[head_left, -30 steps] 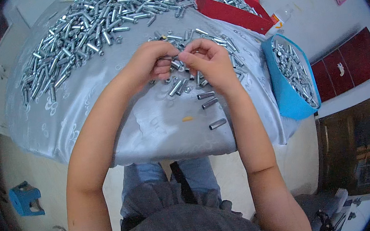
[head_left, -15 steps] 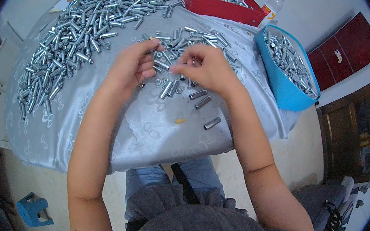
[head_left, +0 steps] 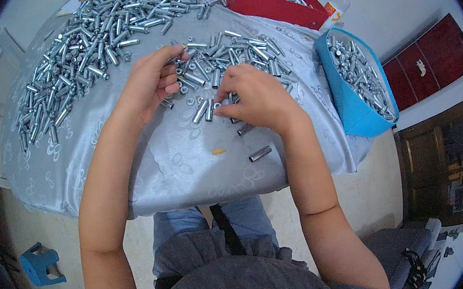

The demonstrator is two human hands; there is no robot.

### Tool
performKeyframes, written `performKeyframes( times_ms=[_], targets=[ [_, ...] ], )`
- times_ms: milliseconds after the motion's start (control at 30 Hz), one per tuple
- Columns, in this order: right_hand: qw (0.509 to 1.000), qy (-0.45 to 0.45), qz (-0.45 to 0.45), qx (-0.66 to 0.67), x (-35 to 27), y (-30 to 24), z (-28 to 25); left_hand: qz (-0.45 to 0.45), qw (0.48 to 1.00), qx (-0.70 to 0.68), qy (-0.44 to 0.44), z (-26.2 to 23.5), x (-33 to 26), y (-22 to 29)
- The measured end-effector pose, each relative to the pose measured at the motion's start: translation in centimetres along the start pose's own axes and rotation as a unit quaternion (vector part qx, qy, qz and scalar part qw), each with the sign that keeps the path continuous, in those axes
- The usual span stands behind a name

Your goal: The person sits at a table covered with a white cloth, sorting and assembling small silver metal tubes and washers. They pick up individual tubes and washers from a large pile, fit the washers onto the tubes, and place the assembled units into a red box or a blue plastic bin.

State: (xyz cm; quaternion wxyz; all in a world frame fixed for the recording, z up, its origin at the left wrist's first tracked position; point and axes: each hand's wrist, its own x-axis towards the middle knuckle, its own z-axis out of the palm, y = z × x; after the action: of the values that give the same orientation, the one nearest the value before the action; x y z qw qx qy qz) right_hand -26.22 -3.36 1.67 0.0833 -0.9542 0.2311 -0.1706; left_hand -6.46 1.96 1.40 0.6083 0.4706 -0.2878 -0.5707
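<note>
My left hand [head_left: 153, 84] is over the table at the edge of the near pile, its fingers curled in. A small yellow bit shows at its fingertips; what the hand holds, if anything, I cannot make out. My right hand [head_left: 254, 94] hovers over the right part of the pile, thumb and forefinger apart around a small nut [head_left: 217, 105] that lies among the parts. Beside it are silvery metal sleeves [head_left: 200, 111] and bolts. One dark-ended sleeve [head_left: 260, 153] lies apart, nearer to me, and another [head_left: 245, 129] is partly under my right wrist.
A large heap of sleeve anchor bolts [head_left: 92, 52] covers the far left of the table. At the back is a red box [head_left: 280, 12] of parts; a blue bin [head_left: 362, 125] of them stands at right. A yellow piece [head_left: 218, 151] lies on the silvery tablecloth [head_left: 184, 177].
My right hand has opened its thumb and forefinger and shifted slightly down. My left hand has moved a little to the left. The whole view has shifted slightly.
</note>
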Motion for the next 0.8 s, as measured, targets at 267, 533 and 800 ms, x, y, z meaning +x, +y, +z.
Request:
performKeyframes(
  times_ms=[267,533,800],
  targets=[
    [0.853,0.11,0.151,0.487,1.6,-0.3,-0.6,-0.022,0.998,0.019,-0.064,0.1,-0.3,0.0],
    [0.801,0.069,0.13,0.58,2.2,-0.1,0.6,0.005,0.996,0.044,-0.078,0.1,-0.3,-0.4],
    [0.773,0.088,0.138,0.613,2.3,-0.4,1.0,0.018,0.995,0.077,-0.064,1.2,-1.0,-0.1]
  ],
)
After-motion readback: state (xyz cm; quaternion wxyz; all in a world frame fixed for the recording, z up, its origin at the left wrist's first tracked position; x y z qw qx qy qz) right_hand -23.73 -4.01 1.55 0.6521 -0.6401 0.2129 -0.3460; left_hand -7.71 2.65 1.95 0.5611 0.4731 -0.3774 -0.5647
